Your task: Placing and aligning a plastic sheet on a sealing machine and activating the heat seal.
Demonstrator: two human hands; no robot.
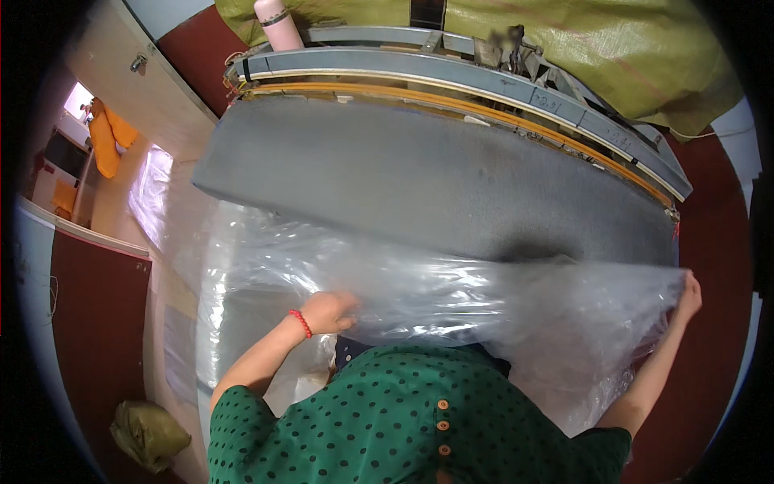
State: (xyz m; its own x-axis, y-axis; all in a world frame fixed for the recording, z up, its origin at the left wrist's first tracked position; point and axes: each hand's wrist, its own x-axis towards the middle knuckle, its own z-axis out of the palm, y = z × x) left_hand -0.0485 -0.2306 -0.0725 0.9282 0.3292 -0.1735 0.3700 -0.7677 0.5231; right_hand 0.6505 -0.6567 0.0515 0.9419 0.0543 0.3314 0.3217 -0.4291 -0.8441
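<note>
A wide sheet of clear plastic film [435,294] stretches across the near side of a long grey padded table [387,169] and hangs down in front of me. At the far right corner of the film, my right hand [688,298] pinches its edge, with the arm stretched out. My left hand [329,313], wearing a red bead bracelet [301,323], is closed at the film's near edge, left of the middle. Its fingertips are slightly blurred and partly lost in the film's glare. More film lies in folds on the left, below the table's front edge.
Behind the table runs a grey metal frame [459,68] with an orange strip [419,94] and a clamp-like metal fitting [508,50]. On it stands a pink bottle [278,26]. Green-yellow woven sacks [597,56] rise behind. An open door [133,77] is at left; a tied bag [149,436] lies lower left.
</note>
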